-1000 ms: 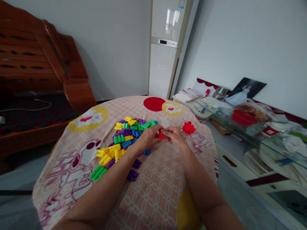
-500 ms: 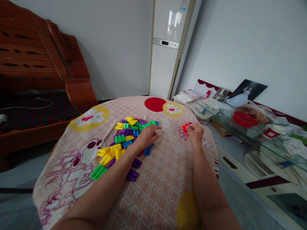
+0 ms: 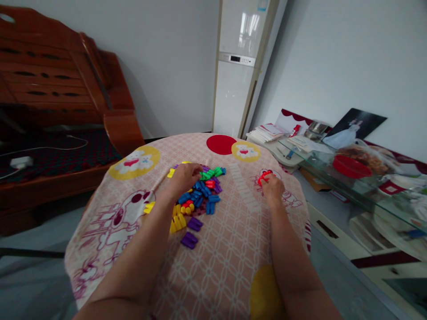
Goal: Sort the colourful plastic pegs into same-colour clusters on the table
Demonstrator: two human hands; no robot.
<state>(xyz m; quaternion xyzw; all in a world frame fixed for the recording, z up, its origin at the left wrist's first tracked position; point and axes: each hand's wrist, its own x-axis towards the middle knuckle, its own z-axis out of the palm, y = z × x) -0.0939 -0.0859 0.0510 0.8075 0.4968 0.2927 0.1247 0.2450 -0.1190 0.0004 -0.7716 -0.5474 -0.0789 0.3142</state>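
Over a pile of colourful plastic building pieces, my left hand hangs with its fingers loosely bent and apart; nothing shows in them. Beneath and beside it lie green pieces, blue pieces, yellow pieces and purple pieces. Some of the pile is hidden behind this hand and forearm. On the table's right side, my right hand pinches a red plastic piece down at the cloth. Its fingers cover part of that piece. Another red piece sits among the blue ones.
A patterned cloth covers the round table. To the right, a glass-topped cabinet carries papers, a red bowl and bags. A wooden sofa stands at the left, and a tall white appliance at the back.
My left hand has moved left across the pile, uncovering blue and red pieces on its right. My right hand stays at the red piece. The view has shifted slightly.
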